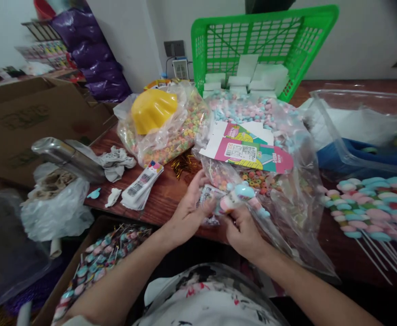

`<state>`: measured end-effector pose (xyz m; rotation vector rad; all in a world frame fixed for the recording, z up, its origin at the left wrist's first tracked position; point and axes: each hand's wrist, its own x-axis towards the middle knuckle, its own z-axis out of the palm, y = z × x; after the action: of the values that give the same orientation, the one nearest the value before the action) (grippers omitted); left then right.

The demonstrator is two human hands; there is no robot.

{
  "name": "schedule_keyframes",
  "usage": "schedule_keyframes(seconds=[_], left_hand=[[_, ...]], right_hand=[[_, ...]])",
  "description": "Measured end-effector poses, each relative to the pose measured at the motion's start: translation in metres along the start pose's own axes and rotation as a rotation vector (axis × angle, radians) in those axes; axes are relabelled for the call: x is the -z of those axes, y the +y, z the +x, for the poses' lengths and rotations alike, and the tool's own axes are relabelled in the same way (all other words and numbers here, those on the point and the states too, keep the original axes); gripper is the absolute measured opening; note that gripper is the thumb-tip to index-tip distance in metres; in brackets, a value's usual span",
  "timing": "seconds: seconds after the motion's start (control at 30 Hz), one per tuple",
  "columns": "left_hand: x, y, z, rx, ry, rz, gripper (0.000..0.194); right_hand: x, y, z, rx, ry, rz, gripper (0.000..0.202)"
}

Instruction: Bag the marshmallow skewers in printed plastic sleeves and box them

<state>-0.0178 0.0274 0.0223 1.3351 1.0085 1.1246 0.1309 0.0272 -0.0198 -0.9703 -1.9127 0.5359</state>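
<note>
My left hand (193, 206) is closed on a small clear printed wrapper (210, 197) near the table's front edge. Close beside it on the right, my right hand (241, 226) has its fingers pinched beneath a cluster of pink, white and blue candies (239, 197). The stick or lower end of the cluster is hidden by the fingers. The candies touch or overlap the wrapper's right side; blur hides exactly how. Behind the hands, a pink and green printed card (253, 156) lies on a plastic bag of pastel candies (246, 111).
A green basket (198, 50) stands at the back. Left are ring candies (185, 136) under a yellow scoop (154, 108), labels (140, 188) and a metal flask (69, 158). Candy sticks (371, 208) lie right; a box of finished-looking ones (99, 262) sits lower left.
</note>
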Motion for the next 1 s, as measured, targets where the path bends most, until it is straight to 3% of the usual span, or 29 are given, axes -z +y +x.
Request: schedule_keyframes(seconds=[0.1,0.2,0.37,0.5,0.57,0.63,0.77,0.9,1.0], left_hand=[[0.011,-0.008,-0.036,0.266,0.005,-0.280,0.071],[0.027,-0.009,-0.061,0.311,-0.021,-0.535,0.043],[0.059,-0.005,-0.082,0.405,-0.271,-0.798,0.073],[0.056,-0.007,-0.083,0.429,-0.293,-0.894,0.081],[0.043,-0.010,-0.080,0.444,-0.213,-0.794,0.070],[0.028,-0.016,-0.078,0.426,-0.095,-0.648,0.053],[0.014,-0.031,-0.080,0.286,0.159,-0.362,0.038],[0.021,-0.039,-0.093,0.165,0.182,0.087,0.023],[0.042,-0.049,-0.112,0.200,0.179,0.311,0.023]], right_hand=[[-0.004,0.006,0.011,0.176,-0.009,-0.085,0.013],[-0.010,0.002,0.017,0.374,-0.044,-0.156,0.016],[-0.010,0.000,0.022,0.580,-0.002,-0.221,0.020],[-0.006,0.001,0.018,0.711,-0.024,-0.282,0.014],[-0.007,0.001,0.013,0.588,-0.095,-0.181,0.011],[-0.009,0.000,0.007,0.368,-0.181,-0.037,0.009],[-0.019,-0.005,-0.003,0.083,-0.279,0.111,0.019],[-0.038,-0.012,-0.012,-0.141,-0.444,0.280,0.027],[-0.045,-0.021,-0.021,-0.248,-0.580,0.400,0.029]])
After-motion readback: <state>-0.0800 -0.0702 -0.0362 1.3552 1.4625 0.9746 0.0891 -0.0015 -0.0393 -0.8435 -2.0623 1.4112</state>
